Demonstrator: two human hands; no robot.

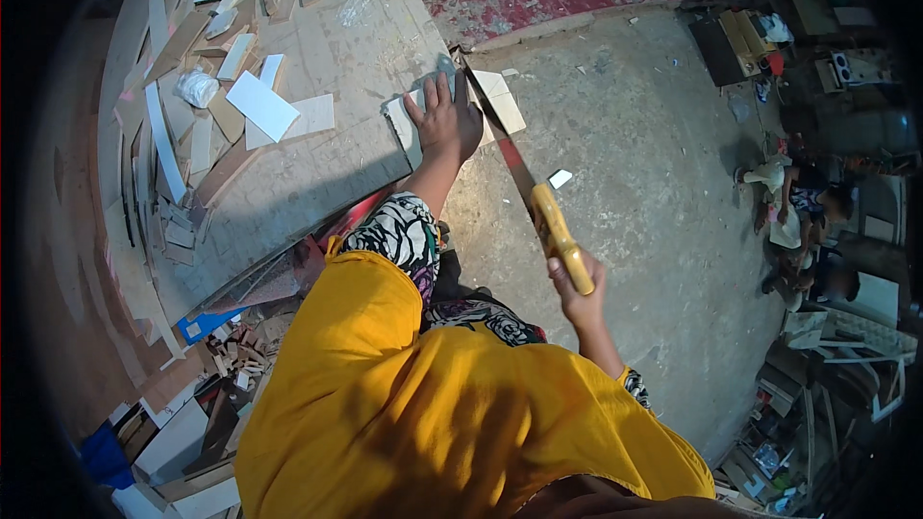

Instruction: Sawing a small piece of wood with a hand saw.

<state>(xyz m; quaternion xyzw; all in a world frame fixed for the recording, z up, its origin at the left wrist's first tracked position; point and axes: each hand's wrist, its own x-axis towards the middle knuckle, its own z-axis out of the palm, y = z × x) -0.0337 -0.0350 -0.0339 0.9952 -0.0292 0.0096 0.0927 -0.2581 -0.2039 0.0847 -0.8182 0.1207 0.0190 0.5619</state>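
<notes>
The left hand (pixel 450 125) is pressing a pale board (pixel 406 128) at the worktable's (pixel 370 58) edge, fingers slightly apart, seemingly keeping it still. Just right of those fingers, a saw (pixel 516 169) is slanting over the board; the right hand's (pixel 581 296) fingers are clamping its yellow handle, probably for control. Its long blade is tapering.

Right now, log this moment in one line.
left grip: resting on pale board | right grip: closed round yellow-handled handsaw | blade: beside left grip | offcuts: scattered on table

Yellow saw handle (pixel 567 248), golden-yellow garment (pixel 461 404), black-and-white patterned sleeve (pixel 394 235), white panel (pixel 261 106)
</notes>
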